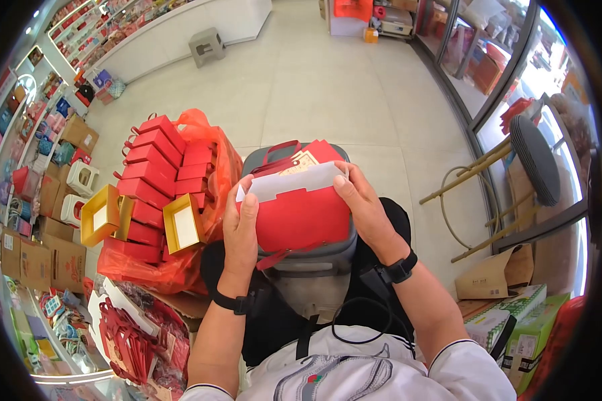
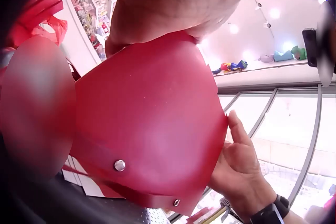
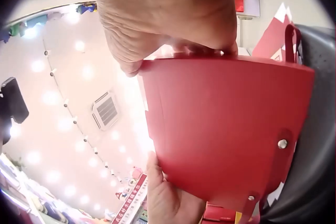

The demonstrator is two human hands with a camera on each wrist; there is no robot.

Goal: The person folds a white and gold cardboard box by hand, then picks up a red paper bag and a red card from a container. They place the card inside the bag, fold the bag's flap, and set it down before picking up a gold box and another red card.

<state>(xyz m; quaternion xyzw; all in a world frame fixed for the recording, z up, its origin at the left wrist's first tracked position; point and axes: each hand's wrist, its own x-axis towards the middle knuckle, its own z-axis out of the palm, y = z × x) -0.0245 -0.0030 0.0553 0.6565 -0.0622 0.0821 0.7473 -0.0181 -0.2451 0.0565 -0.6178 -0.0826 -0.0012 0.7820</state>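
Note:
A red bag or case [image 1: 302, 219] with a white inner edge [image 1: 294, 182] is held up between both hands over a dark grey stool-like surface [image 1: 314, 257]. My left hand [image 1: 241, 227] grips its left side, thumb on the near face; my right hand [image 1: 366, 212] grips the upper right corner the same way. In the left wrist view the red panel [image 2: 152, 113] shows metal studs [image 2: 120, 165] on a strap. The right wrist view shows the other end of the panel [image 3: 226, 124], also studded. Behind it lie red pieces [image 1: 322, 151] and a cream patterned card [image 1: 301, 162].
Left, an orange plastic bag [image 1: 201, 127] holds stacked red boxes [image 1: 155, 155], with yellow open boxes [image 1: 183, 224] on top. Nearer me are packets of red strapped items [image 1: 127, 337]. A round-seated stool [image 1: 534, 160] leans at the right above a paper bag [image 1: 495, 275] and cartons [image 1: 532, 334].

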